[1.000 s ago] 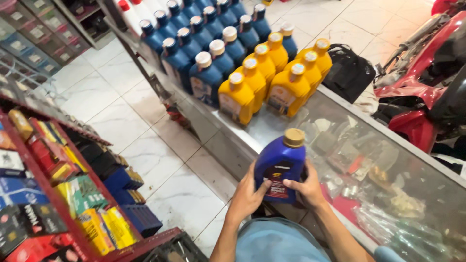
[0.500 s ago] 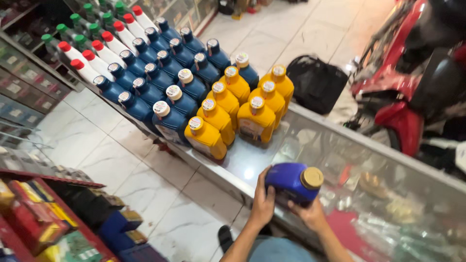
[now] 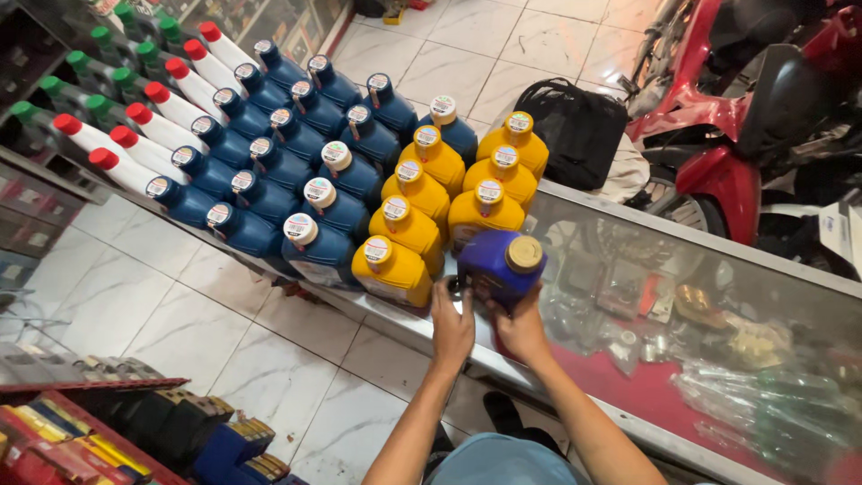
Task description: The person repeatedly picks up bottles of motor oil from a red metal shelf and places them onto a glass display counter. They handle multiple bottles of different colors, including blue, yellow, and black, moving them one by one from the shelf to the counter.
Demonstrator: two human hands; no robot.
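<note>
- The yellow plastic bottles with pale caps stand in rows on the glass-topped counter, just left of the held bottle.
- The left hand grips the lower left side of a dark blue plastic bottle with a tan screw cap.
- That bottle rests on the counter beside the yellow rows.
- The right hand clasps its lower right side, forearm stretched forward.
</note>
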